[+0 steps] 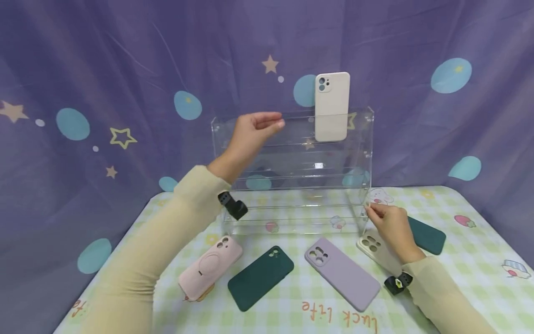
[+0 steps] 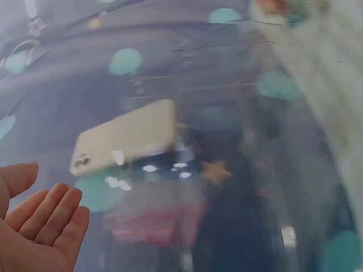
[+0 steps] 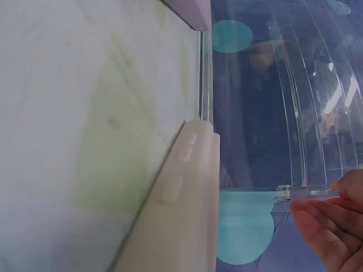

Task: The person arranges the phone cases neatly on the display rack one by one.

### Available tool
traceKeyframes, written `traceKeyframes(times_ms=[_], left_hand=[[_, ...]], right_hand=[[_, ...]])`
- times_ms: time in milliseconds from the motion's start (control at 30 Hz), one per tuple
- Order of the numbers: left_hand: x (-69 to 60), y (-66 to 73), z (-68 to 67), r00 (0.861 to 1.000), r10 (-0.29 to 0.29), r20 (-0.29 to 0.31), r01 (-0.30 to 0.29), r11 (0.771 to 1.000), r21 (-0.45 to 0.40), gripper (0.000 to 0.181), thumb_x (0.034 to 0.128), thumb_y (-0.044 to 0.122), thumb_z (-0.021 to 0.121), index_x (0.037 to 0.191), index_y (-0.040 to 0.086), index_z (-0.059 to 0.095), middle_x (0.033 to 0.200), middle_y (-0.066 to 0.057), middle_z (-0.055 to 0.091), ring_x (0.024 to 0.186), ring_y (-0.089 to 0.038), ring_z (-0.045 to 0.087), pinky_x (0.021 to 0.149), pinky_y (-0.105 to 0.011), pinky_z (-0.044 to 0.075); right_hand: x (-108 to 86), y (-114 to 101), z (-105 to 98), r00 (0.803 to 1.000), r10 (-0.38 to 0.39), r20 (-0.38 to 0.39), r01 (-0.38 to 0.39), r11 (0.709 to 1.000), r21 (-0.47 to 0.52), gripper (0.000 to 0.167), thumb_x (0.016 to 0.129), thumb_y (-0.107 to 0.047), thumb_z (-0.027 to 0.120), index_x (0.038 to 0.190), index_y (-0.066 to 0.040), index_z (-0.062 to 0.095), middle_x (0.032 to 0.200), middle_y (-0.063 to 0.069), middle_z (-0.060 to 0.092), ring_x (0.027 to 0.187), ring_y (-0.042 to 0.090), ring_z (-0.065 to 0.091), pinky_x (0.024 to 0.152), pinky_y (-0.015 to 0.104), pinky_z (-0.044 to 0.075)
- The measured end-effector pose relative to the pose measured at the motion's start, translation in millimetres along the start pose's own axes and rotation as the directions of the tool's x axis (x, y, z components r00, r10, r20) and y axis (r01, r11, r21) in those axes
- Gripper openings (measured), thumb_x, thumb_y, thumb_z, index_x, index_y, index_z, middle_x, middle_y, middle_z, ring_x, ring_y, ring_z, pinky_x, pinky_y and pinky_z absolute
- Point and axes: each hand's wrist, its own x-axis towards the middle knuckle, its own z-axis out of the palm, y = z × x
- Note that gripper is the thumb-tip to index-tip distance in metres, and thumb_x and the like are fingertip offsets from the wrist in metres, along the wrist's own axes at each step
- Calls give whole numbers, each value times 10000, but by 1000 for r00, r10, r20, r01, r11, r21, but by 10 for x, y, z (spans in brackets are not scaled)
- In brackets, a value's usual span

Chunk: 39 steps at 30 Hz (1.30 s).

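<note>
The white phone case (image 1: 332, 102) is stood upright in the top tier of the clear rack (image 1: 319, 165), toward its right end, and its upper part is not supported by the front lip. By a sudden tug on the rack, whose side edge is pinched between thumb and fingers of the right hand (image 1: 392, 227), the case could be tipped or made to slide. If the left hand (image 1: 254, 132) is lowered carelessly (its fingers are together, the thumb apart, and nothing is held), the lip could be bumped. Below, the cream case (image 1: 381, 255) could be brushed by the right wrist.
</note>
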Motion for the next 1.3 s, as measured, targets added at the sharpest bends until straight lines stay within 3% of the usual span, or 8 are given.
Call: traceKeyframes(times_ms=[167, 467, 667, 867, 933, 1067, 1200, 1300], left_hand=[[-420, -298, -215, 997, -39, 71, 35, 998, 60, 346, 894, 163, 661, 1218, 50, 618, 1152, -103, 667, 1055, -182, 629, 927, -287, 472], [-1111, -865, -464, 996, -59, 61, 54, 996, 70, 331, 885, 153, 669, 1192, 34, 633, 1119, -140, 674, 1014, -196, 651, 841, -260, 517], [-1376, -1298, -687, 989, -117, 93, 110, 991, 78, 351, 887, 153, 665, 1203, 6, 615, 1115, -174, 666, 975, -147, 659, 827, -263, 522], [-1650, -1653, -899, 942, -304, 144, 296, 952, 71, 477, 893, 187, 660, 1297, -28, 524, 1224, -179, 612, 1016, -57, 614, 885, -316, 502], [-1719, -1749, -959, 933, -331, 144, 324, 944, 65, 497, 894, 163, 656, 1312, -52, 494, 1243, -193, 595, 1035, -73, 606, 884, -283, 498], [-1812, -1900, -1047, 942, -292, 164, 281, 956, 84, 483, 893, 95, 640, 1318, -65, 474, 1265, -243, 560, 1124, -240, 572, 879, -209, 469], [-1866, -2007, -1078, 951, -254, 175, 234, 964, 126, 497, 870, 81, 663, 1319, -36, 484, 1292, -245, 537, 1202, -371, 486, 986, -320, 415], [-1898, -2062, -1069, 950, -283, 133, 262, 953, 152, 541, 845, 93, 699, 1325, -30, 481, 1309, -220, 533, 1227, -363, 466, 1038, -427, 359]], right_hand=[[-3, 19, -3, 1000, -7, -1, 7, 1000, -8, 165, 858, -29, 653, 953, 95, 705, 855, 238, 692, 751, 367, 678, 626, 483, 526], [-18, 24, 22, 999, -30, -14, 30, 1000, -9, 161, 847, -21, 664, 945, 102, 703, 860, 251, 686, 770, 390, 673, 635, 498, 526], [-8, 0, -7, 1000, -23, -14, 23, 1000, -12, 161, 846, -16, 663, 954, 96, 703, 886, 254, 683, 798, 395, 669, 645, 504, 519], [0, -28, -28, 1000, -8, -10, 8, 1000, -8, 167, 850, -24, 667, 968, 90, 699, 925, 260, 675, 830, 409, 662, 668, 515, 518], [-4, -31, -27, 1000, -3, -3, 3, 1000, -2, 171, 849, -23, 668, 973, 92, 696, 934, 264, 671, 844, 417, 657, 679, 516, 518], [-10, -38, -28, 1000, -7, -6, 7, 1000, -5, 173, 842, -24, 675, 971, 89, 698, 923, 254, 677, 818, 398, 667, 613, 418, 533], [-7, -38, -32, 1000, -9, -10, 9, 1000, -18, 174, 842, -25, 673, 971, 89, 697, 906, 246, 681, 797, 387, 671, 575, 372, 518], [-8, -36, -27, 1000, -6, -2, 6, 1000, -15, 179, 848, -26, 665, 973, 98, 691, 922, 259, 673, 831, 411, 661, 648, 474, 529]])
